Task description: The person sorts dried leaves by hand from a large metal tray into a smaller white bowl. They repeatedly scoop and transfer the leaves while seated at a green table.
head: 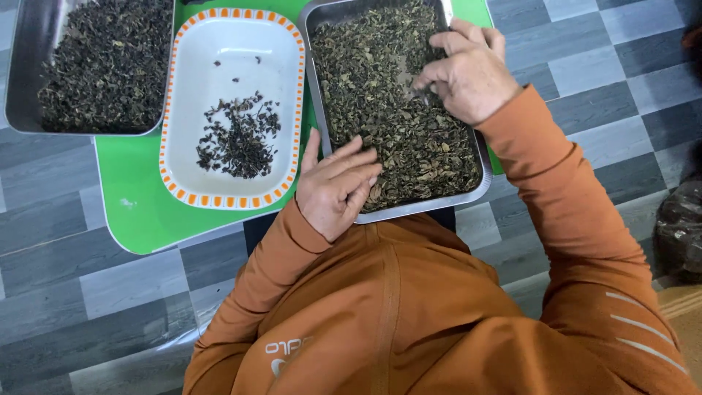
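**Two hands in a tray of dried leaves**

The left hand [335, 186] lies flat, fingers spread, on the near-left corner of a rectangular steel tray [482, 164], touching crinkled olive-green dried leaves [395, 110]. The right hand [468, 73], at one o'clock, curls its fingertips into the leaves, pinching some. At ten o'clock sits a glossy white dish [227, 44] with an orange-checked rim, holding darker sorted leaves [240, 137]. A second metal tray [25, 66] rests on the green table [135, 201].

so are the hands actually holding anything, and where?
Cannot tell for the right hand: its fingertips dig into the dried leaves. The left hand grips nothing, resting flat on the steel tray's near corner.
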